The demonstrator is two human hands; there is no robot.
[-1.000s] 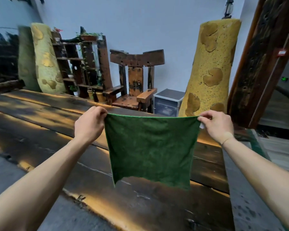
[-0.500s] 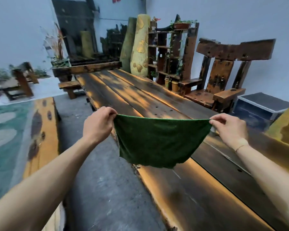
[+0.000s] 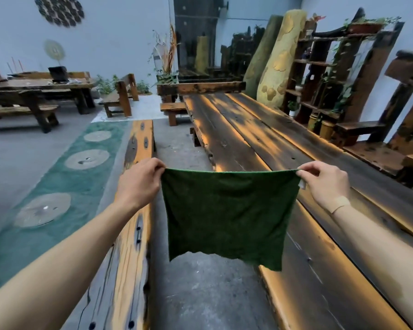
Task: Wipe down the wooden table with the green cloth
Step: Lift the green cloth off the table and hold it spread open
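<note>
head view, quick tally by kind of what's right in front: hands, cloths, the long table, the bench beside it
hands: 2, left and right, each pinching a top corner of the cloth
green cloth: 1
long wooden table: 1
long bench: 1
total: 5

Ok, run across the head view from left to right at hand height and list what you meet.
Green rug → wooden bench → left hand → green cloth → right hand → wooden table.

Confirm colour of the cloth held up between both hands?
Dark green, slightly mottled, plain with no print. The cloth shows best in the head view.
</note>
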